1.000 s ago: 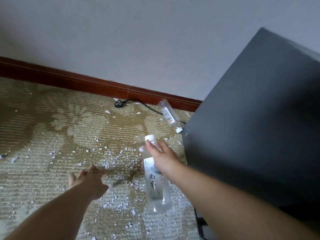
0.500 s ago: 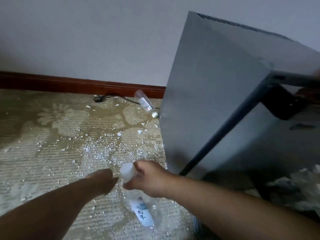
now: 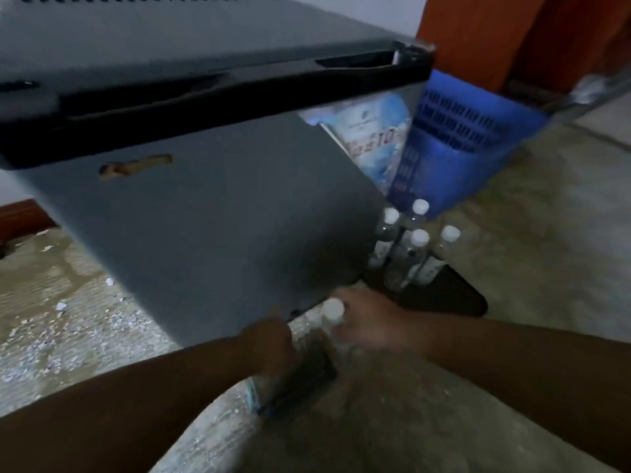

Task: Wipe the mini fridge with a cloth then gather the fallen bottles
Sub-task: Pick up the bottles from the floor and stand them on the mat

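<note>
The grey mini fridge with a black top band fills the upper left. My right hand grips a clear water bottle by the neck under its white cap, low at the fridge's front corner. The bottle's body hangs down and to the left, dark and blurred. My left hand is curled beside the bottle, and blur hides whether it holds anything. Several capped bottles stand upright right of the fridge.
A blue plastic basket leans behind the standing bottles, with a blue-printed pack beside it. A dark mat lies under the bottles. White debris litters the carpet at left. Red-brown furniture stands at the back right.
The view has swung right, from the fridge's side to its front. My right hand has carried the bottle that way, towards the standing bottles. My left hand has followed close beside it.
</note>
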